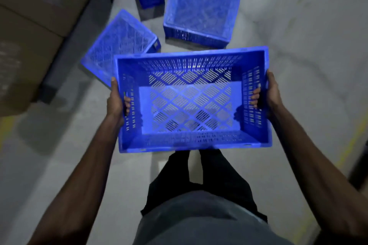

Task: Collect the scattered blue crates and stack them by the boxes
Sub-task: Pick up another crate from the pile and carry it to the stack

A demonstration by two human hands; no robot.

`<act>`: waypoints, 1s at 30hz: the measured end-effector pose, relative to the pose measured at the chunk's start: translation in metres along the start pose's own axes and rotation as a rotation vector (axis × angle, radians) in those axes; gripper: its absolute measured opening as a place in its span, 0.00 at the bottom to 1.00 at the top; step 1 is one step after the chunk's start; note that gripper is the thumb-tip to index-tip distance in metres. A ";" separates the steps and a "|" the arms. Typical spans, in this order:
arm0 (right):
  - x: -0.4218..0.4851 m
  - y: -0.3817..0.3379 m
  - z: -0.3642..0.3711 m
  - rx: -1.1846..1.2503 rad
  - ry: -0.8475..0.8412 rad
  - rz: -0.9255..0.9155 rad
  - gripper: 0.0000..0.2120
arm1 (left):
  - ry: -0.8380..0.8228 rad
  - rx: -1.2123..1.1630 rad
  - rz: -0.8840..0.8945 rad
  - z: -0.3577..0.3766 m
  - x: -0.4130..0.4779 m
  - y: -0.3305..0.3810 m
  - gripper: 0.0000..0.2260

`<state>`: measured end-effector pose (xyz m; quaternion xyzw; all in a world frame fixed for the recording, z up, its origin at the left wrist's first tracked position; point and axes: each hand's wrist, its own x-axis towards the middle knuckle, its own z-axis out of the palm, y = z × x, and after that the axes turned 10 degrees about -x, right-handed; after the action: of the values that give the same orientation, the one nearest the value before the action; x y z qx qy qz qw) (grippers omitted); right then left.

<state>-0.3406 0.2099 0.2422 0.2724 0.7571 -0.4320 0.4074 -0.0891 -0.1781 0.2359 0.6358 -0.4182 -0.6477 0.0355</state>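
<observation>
while the left hand [116, 103] and right hand [269, 93] grip the ends of a crate [191, 105] right of the boxes [29, 36], it seems mid-carry, next needing setting down beside them.

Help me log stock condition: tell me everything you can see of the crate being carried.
The carried crate is bright blue, apparently moulded plastic, rectangular, open-topped and empty. Slotted vents pierce its walls; its base is a diamond lattice of slots. It is held roughly level above the concrete floor. The left hand and right hand grip its short ends, fingers curled through the handle openings.
</observation>
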 end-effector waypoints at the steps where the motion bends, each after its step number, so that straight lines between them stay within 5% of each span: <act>1: -0.017 -0.003 -0.008 0.014 -0.013 -0.005 0.34 | -0.009 0.000 0.009 -0.004 -0.015 0.007 0.32; 15: -0.074 -0.041 -0.129 0.205 -0.055 -0.048 0.34 | -0.097 0.116 0.113 0.090 -0.099 0.086 0.36; 30: 0.043 -0.156 -0.443 0.270 0.109 -0.111 0.35 | -0.241 0.187 0.177 0.474 -0.190 0.130 0.36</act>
<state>-0.6512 0.5254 0.4039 0.3053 0.7271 -0.5361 0.3010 -0.5210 0.0832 0.3880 0.5149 -0.5322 -0.6718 -0.0170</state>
